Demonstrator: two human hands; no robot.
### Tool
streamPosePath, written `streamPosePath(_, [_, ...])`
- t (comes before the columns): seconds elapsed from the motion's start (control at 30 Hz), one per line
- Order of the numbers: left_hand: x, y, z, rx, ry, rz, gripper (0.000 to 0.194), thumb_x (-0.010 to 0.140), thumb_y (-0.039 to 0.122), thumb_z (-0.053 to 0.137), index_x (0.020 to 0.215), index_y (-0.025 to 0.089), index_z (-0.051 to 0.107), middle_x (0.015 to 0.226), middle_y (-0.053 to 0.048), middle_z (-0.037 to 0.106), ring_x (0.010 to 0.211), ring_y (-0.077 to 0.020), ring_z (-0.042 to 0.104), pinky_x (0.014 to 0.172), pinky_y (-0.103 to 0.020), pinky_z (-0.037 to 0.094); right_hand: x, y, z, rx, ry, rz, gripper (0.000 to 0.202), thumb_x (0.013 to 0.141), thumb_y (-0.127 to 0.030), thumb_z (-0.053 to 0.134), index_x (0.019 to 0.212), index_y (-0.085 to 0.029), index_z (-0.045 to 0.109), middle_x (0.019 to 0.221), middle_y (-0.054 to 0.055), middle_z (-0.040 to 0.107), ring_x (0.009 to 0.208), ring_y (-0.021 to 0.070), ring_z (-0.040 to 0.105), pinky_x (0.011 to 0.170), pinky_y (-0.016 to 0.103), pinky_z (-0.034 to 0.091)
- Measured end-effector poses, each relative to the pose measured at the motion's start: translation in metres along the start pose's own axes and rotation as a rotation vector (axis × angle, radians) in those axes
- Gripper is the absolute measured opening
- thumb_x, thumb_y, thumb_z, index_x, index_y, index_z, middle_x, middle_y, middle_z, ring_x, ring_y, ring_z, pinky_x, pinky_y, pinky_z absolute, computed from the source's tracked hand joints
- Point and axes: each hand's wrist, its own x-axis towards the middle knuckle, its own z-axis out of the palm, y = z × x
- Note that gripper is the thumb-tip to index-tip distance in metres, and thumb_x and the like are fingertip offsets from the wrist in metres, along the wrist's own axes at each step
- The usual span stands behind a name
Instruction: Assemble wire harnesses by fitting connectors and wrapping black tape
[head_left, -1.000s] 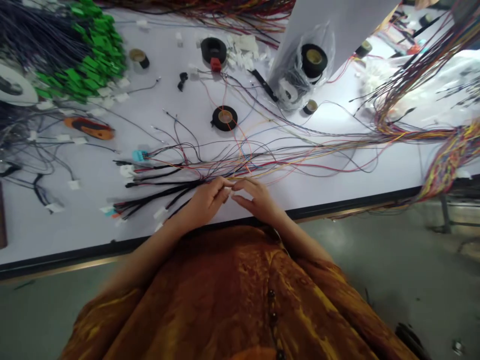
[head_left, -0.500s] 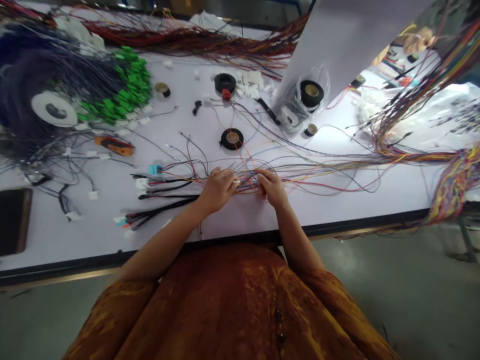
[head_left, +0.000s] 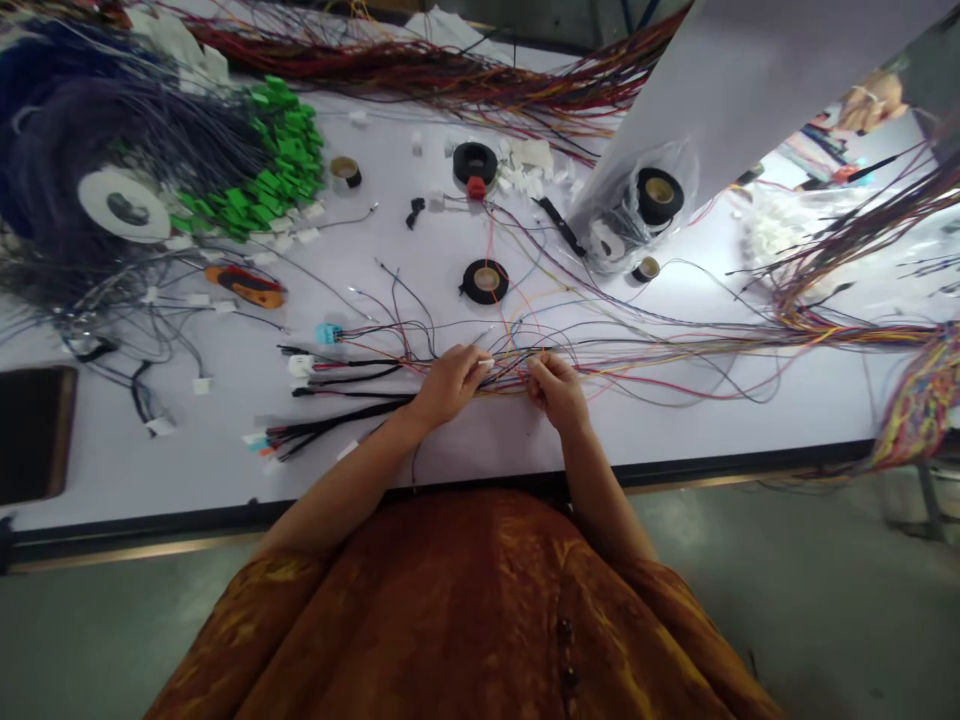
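Note:
My left hand (head_left: 448, 388) is closed over the wires, with a small white connector (head_left: 487, 363) at its fingertips. A short gap to the right, my right hand (head_left: 561, 392) pinches a thin wire; its exact end is hidden by the fingers. Between and beyond both hands runs a loose bundle of coloured wires (head_left: 645, 350). To the left of my left hand lie black-sleeved branches (head_left: 341, 412), a light blue connector (head_left: 328, 333) and a white connector (head_left: 300, 366). A roll of black tape (head_left: 485, 281) lies flat just above the wires.
An orange cutter (head_left: 244, 287), green connectors (head_left: 259, 185) on dark cables and a phone-like dark slab (head_left: 34, 432) are at left. A white slanted post (head_left: 720, 110) rises behind bagged tape (head_left: 658, 195). Another person's hand (head_left: 872, 102) is at upper right. The table's dark edge (head_left: 705, 463) runs nearest me.
The whole view has shifted, so the table's things sit further right. My right hand has drawn slightly closer to me, its fingers more curled on the wire. My left hand keeps the white connector.

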Motion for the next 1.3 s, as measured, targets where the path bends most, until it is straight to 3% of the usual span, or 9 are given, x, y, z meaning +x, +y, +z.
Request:
streamPosePath(0.17, [0.002,0.001,-0.002,-0.087,0.009,-0.057,0.022,0.103,0.036,0.045,0.101,0.020,0.060,0.093,-0.007,0.069,0.089,-0.0202,0.062,0.084,-0.035,0.049,-0.003,-0.006,-0.014,0.108,0.063,-0.032,0.040,0.074,-0.051,0.075,0.099,-0.023,0.062,0.057,-0.010,0.047,0.041,0.0049,0.030,0.037,0.020,0.022])
streamPosePath(0.33, [0.004,0.004,-0.003,-0.135,0.022,-0.119,0.022,0.101,0.036,0.047,0.098,0.020,0.060,0.091,-0.007,0.070,0.086,-0.0187,0.063,0.080,-0.032,0.049,-0.016,-0.014,-0.033,-0.557,0.005,-0.329,0.035,0.086,-0.055,0.068,0.081,-0.021,0.074,0.059,-0.003,0.054,0.053,0.0103,0.047,0.053,0.027,0.039])
streamPosePath(0.47, [0.006,0.005,-0.005,-0.210,0.016,-0.178,0.018,0.100,0.035,0.049,0.100,0.020,0.060,0.089,-0.004,0.073,0.079,-0.0155,0.064,0.074,-0.028,0.047,-0.023,-0.017,-0.034,-0.388,0.039,-0.537,0.066,0.093,-0.072,0.047,0.049,-0.024,0.052,0.056,0.002,0.048,0.065,0.0168,0.053,0.074,0.036,0.051])
streamPosePath(0.57, [0.007,0.005,-0.006,-0.216,0.024,-0.188,0.016,0.099,0.033,0.049,0.099,0.020,0.059,0.088,-0.003,0.074,0.078,-0.0149,0.066,0.074,-0.027,0.047,-0.021,-0.021,-0.031,-0.121,0.076,-0.476,0.072,0.092,-0.083,0.031,0.047,-0.026,0.030,0.049,-0.002,0.025,0.058,0.0181,0.048,0.072,0.039,0.054])
streamPosePath(0.67, [0.006,0.004,-0.005,-0.204,0.034,-0.189,0.015,0.099,0.032,0.050,0.099,0.020,0.059,0.088,-0.004,0.074,0.079,-0.0154,0.067,0.074,-0.027,0.047,-0.015,-0.029,-0.040,-0.101,-0.041,-0.458,0.074,0.091,-0.086,0.026,0.049,-0.025,0.027,0.048,-0.004,0.014,0.046,0.0154,0.035,0.057,0.034,0.047])
streamPosePath(0.83, [0.007,-0.001,0.000,-0.186,0.056,-0.180,0.016,0.098,0.033,0.051,0.099,0.020,0.059,0.088,-0.004,0.075,0.079,-0.0158,0.067,0.075,-0.028,0.048,-0.005,-0.050,-0.082,0.173,-0.028,-0.774,0.068,0.096,-0.077,0.037,0.055,-0.023,0.044,0.050,-0.009,0.004,0.041,0.0093,0.003,0.041,0.028,0.018])
streamPosePath(0.97, [0.007,-0.001,-0.002,-0.258,0.056,-0.204,0.017,0.098,0.035,0.053,0.098,0.020,0.060,0.087,-0.004,0.076,0.078,-0.0153,0.068,0.075,-0.028,0.050,-0.017,-0.085,-0.101,0.219,-0.008,-0.812,0.049,0.095,-0.065,0.055,0.067,-0.025,0.056,0.050,-0.010,0.007,0.039,0.0078,0.001,0.038,0.028,0.009])
streamPosePath(1.13, [0.001,0.019,-0.026,-0.420,0.165,-0.175,0.032,0.096,0.050,0.058,0.097,0.019,0.064,0.088,-0.004,0.075,0.087,-0.0172,0.072,0.084,-0.032,0.054,-0.059,-0.127,-0.061,0.082,0.008,-0.866,0.034,0.093,-0.056,0.064,0.076,-0.027,0.062,0.057,-0.007,0.024,0.039,0.0062,0.021,0.040,0.027,0.013])
streamPosePath(1.3, [-0.026,0.036,-0.051,-0.822,0.200,-0.345,0.043,0.092,0.061,0.060,0.097,0.019,0.068,0.063,0.001,0.061,0.055,-0.0117,0.058,0.056,-0.027,0.048,-0.080,-0.105,0.014,-0.302,-0.261,-0.784,0.032,0.099,-0.045,0.058,0.077,-0.025,0.070,0.063,0.000,0.052,0.061,0.0129,0.051,0.056,0.029,0.039])
